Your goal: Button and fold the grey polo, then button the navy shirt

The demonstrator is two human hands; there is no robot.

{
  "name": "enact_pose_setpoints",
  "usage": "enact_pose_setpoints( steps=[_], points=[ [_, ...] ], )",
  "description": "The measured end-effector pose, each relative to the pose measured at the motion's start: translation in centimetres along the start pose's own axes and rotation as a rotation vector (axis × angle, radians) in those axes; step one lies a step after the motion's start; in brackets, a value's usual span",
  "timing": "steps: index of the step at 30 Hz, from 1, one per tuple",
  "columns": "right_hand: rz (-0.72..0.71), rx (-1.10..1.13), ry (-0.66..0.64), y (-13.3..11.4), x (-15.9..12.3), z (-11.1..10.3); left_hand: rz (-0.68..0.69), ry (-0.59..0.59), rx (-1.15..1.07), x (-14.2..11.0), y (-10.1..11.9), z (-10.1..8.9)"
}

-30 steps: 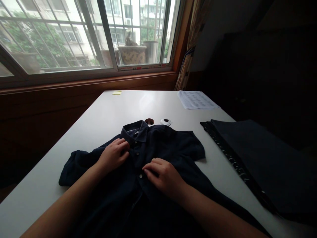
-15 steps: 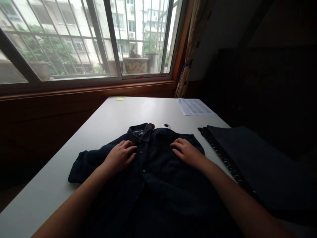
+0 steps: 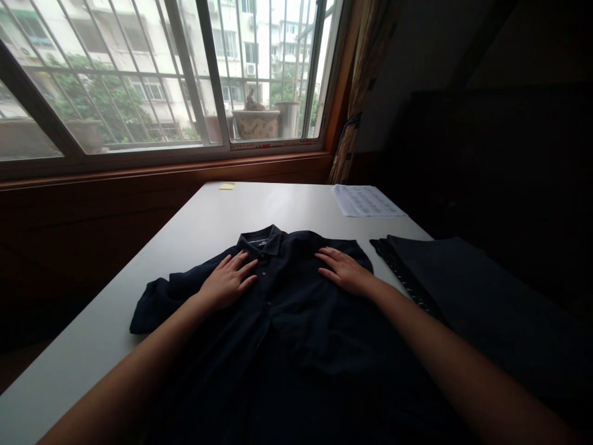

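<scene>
A dark navy button-up shirt [image 3: 296,309] lies front up on the white table [image 3: 278,207], its collar [image 3: 262,240] pointing to the far side. My left hand [image 3: 228,281] rests flat on the chest left of the button row, fingers spread just below the collar. On the opposite side of the chest, my right hand [image 3: 345,271] lies with its fingers stretched out on the cloth. Neither hand grips anything. The left sleeve is bunched near the table's left edge, while the lower part of the shirt fades into shadow.
Dark folded cloth [image 3: 482,290] lies along the right side of the table. Printed sheets [image 3: 368,201] sit at the far right corner, and a yellow sticky note [image 3: 227,185] at the far left. Beyond is a barred window above a wooden sill [image 3: 185,170].
The shirt's collar and shoulders have shifted slightly away, now covering the small round white and brown items behind them. Both hands have flattened, with fingers more spread.
</scene>
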State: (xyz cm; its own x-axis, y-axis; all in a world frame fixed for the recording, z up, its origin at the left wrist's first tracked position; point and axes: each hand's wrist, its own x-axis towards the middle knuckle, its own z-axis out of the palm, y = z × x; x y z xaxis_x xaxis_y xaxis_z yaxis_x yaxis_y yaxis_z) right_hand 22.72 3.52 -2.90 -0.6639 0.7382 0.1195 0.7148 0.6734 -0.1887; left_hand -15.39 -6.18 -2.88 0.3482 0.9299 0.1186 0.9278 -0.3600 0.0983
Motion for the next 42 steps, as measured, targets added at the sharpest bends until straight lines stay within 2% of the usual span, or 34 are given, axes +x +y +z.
enact_pose_setpoints(
  steps=[6,18,22,28,33,35,37,39,42],
  points=[
    [-0.010,0.006,0.024,1.9,2.1,0.1,-0.026,-0.041,0.033,2.2,-0.9,-0.2],
    [0.100,0.011,0.154,4.0,4.3,0.7,-0.017,-0.072,0.056,7.1,-3.6,0.4],
    [0.103,-0.011,0.179,4.0,4.3,0.9,-0.016,-0.072,0.055,7.6,-3.8,0.6],
    [0.103,-0.065,0.258,2.7,3.6,0.6,-0.020,-0.072,0.064,7.6,-3.8,0.7],
    [0.130,-0.108,0.319,0.0,2.5,-0.9,-0.034,-0.067,0.069,7.7,-3.8,0.7],
    [0.119,-0.109,0.350,-2.3,1.5,-1.8,-0.039,-0.065,0.068,7.7,-3.7,0.7],
    [0.024,-0.066,0.389,-5.4,0.0,-2.6,-0.045,-0.065,0.066,7.7,-3.7,0.7],
    [-0.110,-0.025,0.339,-9.0,-1.9,-3.2,-0.053,-0.067,0.064,7.8,-3.6,0.8],
    [-0.229,-0.042,0.164,-13.7,-5.0,-3.4,-0.060,-0.068,0.063,7.8,-3.6,0.8]
  ],
)
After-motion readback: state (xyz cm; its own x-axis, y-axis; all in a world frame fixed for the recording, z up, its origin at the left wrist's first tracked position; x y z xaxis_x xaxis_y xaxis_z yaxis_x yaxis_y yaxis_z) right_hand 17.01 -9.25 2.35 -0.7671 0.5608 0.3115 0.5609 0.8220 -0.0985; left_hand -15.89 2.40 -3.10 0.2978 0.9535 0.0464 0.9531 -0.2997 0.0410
